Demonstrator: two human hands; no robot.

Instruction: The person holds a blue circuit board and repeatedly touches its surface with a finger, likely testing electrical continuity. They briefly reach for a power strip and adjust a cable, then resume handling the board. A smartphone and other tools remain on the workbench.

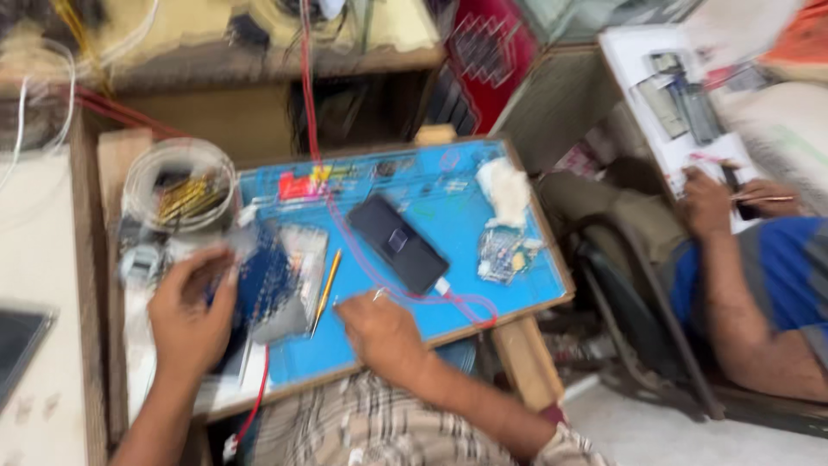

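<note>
The picture is blurred by motion. My left hand [191,315] rests at the left end of a blue work mat [470,229], its fingers curled over a dark blue flat pack [269,280] with clear plastic around it. My right hand [377,328] lies palm down on the mat's front edge, fingers apart, holding nothing. A yellow pencil-like tool [327,289] lies between the two hands. Just beyond my right hand a black phone [398,243] lies on the mat, with a red cable [466,302] plugged into its near end.
A clear round tub of yellow-tipped tools [179,185] stands at the mat's left. White cloth [505,190] and a small circuit board [503,255] lie at the right end. Another person [759,285] in a blue shirt sits at right, hands on papers.
</note>
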